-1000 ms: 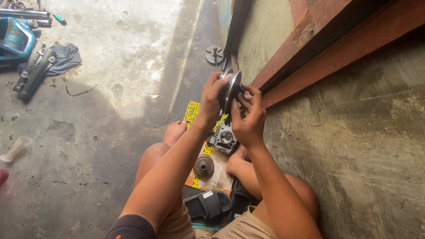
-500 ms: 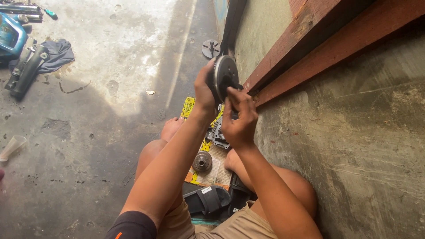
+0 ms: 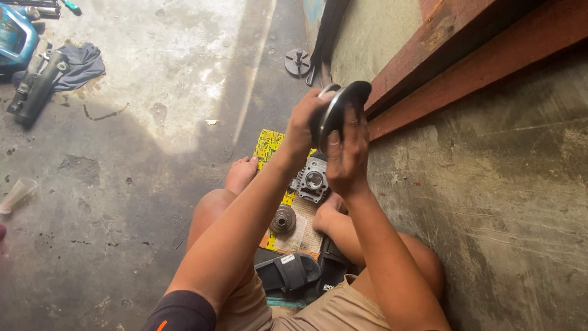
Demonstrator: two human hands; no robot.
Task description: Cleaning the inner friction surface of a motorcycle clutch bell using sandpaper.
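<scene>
Both hands clamp a round, dark metal disc (image 3: 340, 109) held edge-on above the lap: left hand (image 3: 301, 125) behind, right hand (image 3: 347, 153) in front. Finned grey cylinder (image 3: 311, 180) rests on yellow paper (image 3: 269, 146) below.

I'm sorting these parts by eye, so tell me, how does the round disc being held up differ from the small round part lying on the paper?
The dark disc is raised off the ground, gripped on edge between the left hand and right hand; the small round part lies flat on the paper, untouched. The disc looks larger and thinner, with a pale rim; the small part looks thicker, ribbed and greyish brown. Both are circular.
</scene>
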